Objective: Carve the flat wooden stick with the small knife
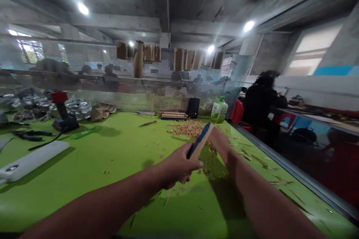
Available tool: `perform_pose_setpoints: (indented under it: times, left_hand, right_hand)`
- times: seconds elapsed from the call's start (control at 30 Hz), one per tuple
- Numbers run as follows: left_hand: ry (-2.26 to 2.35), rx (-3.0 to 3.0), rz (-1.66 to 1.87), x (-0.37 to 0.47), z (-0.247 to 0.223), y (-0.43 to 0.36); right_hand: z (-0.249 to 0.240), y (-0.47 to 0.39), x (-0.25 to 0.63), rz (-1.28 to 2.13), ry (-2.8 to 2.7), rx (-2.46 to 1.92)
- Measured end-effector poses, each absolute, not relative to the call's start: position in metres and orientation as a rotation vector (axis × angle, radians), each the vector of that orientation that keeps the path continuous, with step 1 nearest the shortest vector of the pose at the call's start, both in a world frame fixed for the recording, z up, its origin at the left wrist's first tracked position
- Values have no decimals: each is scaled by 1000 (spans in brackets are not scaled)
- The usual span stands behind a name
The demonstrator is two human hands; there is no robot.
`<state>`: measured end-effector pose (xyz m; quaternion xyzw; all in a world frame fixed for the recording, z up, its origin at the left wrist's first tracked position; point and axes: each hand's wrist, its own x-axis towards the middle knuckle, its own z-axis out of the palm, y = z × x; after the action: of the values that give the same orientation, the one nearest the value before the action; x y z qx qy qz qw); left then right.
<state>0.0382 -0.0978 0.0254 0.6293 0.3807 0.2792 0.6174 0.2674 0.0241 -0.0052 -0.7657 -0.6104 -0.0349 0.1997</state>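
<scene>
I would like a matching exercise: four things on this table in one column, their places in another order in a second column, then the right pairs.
Things:
1. bottle
2. drill
3. wood strip
4. shavings

Places:
A. between both hands
B. far left of the table
C. far right corner, by the mesh
D. heaped beyond the hands

Pairs: 1-C, 2-B, 3-A, 4-D

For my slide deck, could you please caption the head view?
Both hands, left hand and right hand, grip a wooden stick above a green table strewn with shavings.
</scene>
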Motion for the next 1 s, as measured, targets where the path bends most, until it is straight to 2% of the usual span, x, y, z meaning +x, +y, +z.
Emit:
perform_pose_setpoints:
  times: [0.3,0.63,1.0]
  left_hand:
    - [1034,1265,854,36,8,-61]
    - [1045,1281,885,28,-5,-34]
    - [993,1284,891,29,-6,-39]
  right_hand:
    - [-7,22,239,-163,-1795,-1983]
    - [-10,10,212,-114,-1993,-1728]
    - [-11,-1,195,-200,-2157,-1805]
